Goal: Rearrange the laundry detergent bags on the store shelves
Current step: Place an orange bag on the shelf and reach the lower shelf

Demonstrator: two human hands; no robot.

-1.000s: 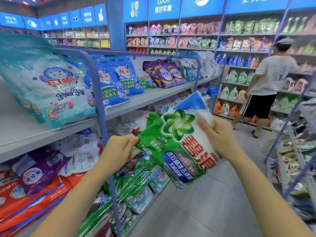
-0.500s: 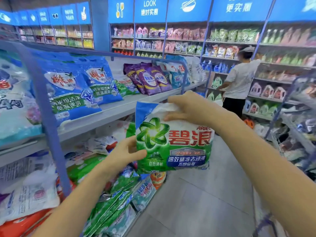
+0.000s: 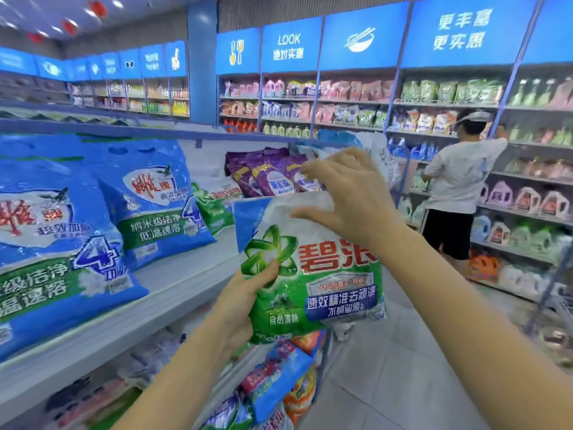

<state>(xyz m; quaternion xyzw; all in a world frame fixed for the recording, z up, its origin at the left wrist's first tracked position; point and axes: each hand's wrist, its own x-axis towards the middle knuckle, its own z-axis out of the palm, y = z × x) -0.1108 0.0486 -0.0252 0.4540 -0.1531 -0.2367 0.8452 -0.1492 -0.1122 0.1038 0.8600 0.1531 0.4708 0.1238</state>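
A person's left hand [image 3: 240, 305] grips the lower left corner of a green-and-white plastic detergent bag [image 3: 313, 274] with red lettering. The thumb is curled over its printed front, and the bag hangs upright in the air just off the front edge of a white metal shelf [image 3: 173, 283]. The right hand [image 3: 350, 197] is spread wide at the bag's white top, fingers straight and apart; whether it touches the plastic cannot be told. On the shelf lean large blue detergent bags [image 3: 148, 206], a smaller green bag [image 3: 217, 206] and purple bags [image 3: 266, 175]. Mixed bags [image 3: 279, 377] crowd the tier below. Across the aisle, a person in a white T-shirt and black shorts [image 3: 459, 187] reaches into wall shelving [image 3: 527, 178].
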